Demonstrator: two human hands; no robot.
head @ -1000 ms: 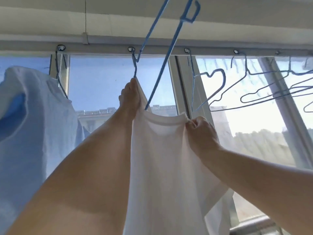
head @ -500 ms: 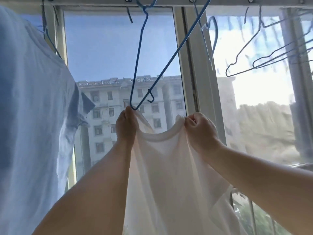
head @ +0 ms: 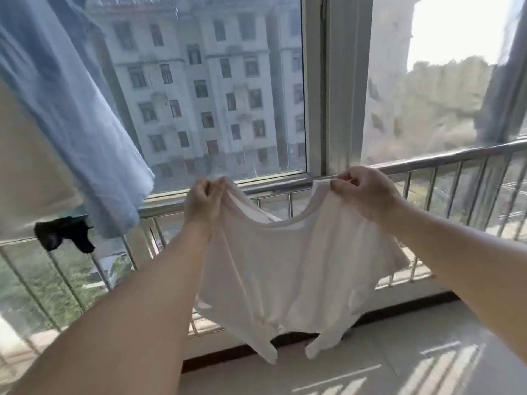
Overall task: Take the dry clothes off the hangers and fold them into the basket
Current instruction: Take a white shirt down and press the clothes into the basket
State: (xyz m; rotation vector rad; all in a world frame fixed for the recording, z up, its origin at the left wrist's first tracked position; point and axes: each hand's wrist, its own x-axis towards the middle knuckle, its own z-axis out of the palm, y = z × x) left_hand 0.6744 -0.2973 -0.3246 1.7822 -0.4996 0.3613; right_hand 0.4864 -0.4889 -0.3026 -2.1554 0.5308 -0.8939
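Left hand (head: 203,198) and right hand (head: 366,192), fingers curled, each pinch a shoulder of the white shirt (head: 288,269), spreading it flat between them. Neckline faces up; the long axis hangs downward toward the floor (head: 399,352). Just beyond the hands runs a metal railing (head: 445,161); left of the left hand hangs a blue garment (head: 74,115).

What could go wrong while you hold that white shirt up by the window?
The white shirt hangs only from pinches by the left hand and right hand; if either grip slips, that side could drop to the floor. No basket is in view, so folding may happen mid-air and turn out crooked.
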